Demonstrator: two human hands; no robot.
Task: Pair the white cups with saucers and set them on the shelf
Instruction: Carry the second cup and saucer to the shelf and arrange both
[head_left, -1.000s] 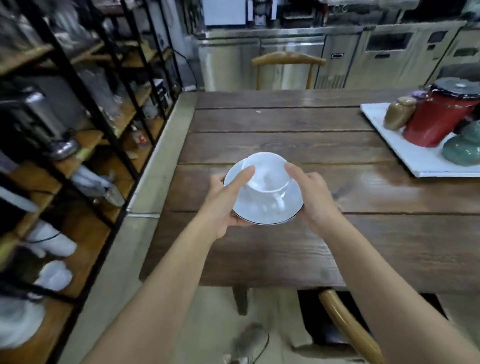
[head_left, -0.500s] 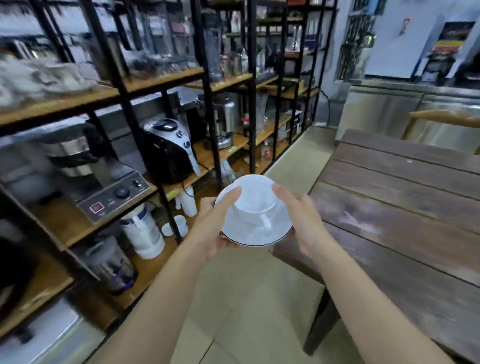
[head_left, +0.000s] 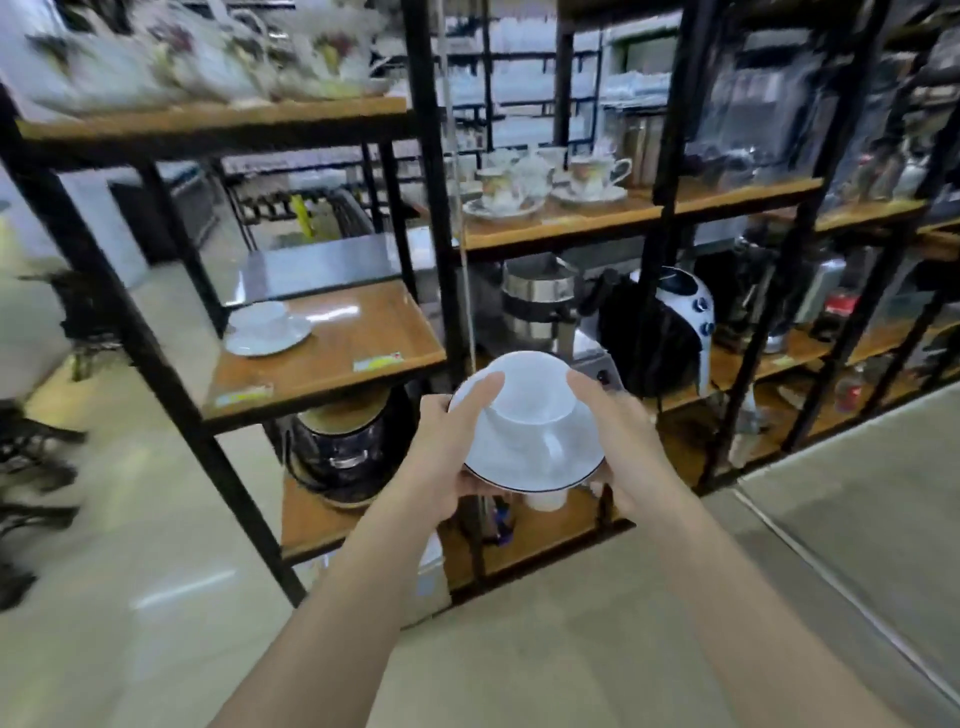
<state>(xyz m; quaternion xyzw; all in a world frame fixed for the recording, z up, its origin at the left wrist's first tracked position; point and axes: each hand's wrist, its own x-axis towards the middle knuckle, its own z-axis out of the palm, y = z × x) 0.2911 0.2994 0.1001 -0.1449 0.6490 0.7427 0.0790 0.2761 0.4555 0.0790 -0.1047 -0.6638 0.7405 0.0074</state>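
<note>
A white cup (head_left: 535, 395) sits on a white dark-rimmed saucer (head_left: 524, 467), carried in the air in front of the shelving. My left hand (head_left: 441, 447) grips the saucer's left edge with its thumb against the cup. My right hand (head_left: 618, 431) holds the right edge, thumb on the cup's rim. The cup's handle points toward me. Another white cup on its saucer (head_left: 267, 330) stands at the back left of a wooden shelf board (head_left: 353, 343), up and to the left of my hands.
Black metal posts (head_left: 431, 171) frame the shelving. Floral cups on saucers (head_left: 540, 189) stand on a higher board. A steel urn (head_left: 540, 306) and a black-and-white appliance (head_left: 670, 332) sit to the right, a dark cooker (head_left: 343, 457) below. Pale floor lies in front.
The view has swung left from the wooden table to the shelving. Both hands have kept the same hold on the cup and saucer and carried them toward the shelves.
</note>
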